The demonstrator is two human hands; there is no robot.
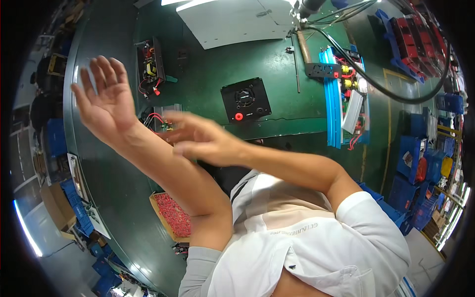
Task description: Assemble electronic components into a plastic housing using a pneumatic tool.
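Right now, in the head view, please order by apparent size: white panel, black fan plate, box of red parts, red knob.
1. White panel
2. Black fan plate and box of red parts: unsure, because the left arm hides some of the box.
3. Red knob

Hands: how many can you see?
2. The left hand is at the picture's left, open, palm facing the camera. The right hand, blurred, is over the left forearm; whether they touch is unclear. Any in the background would be too small to tell.
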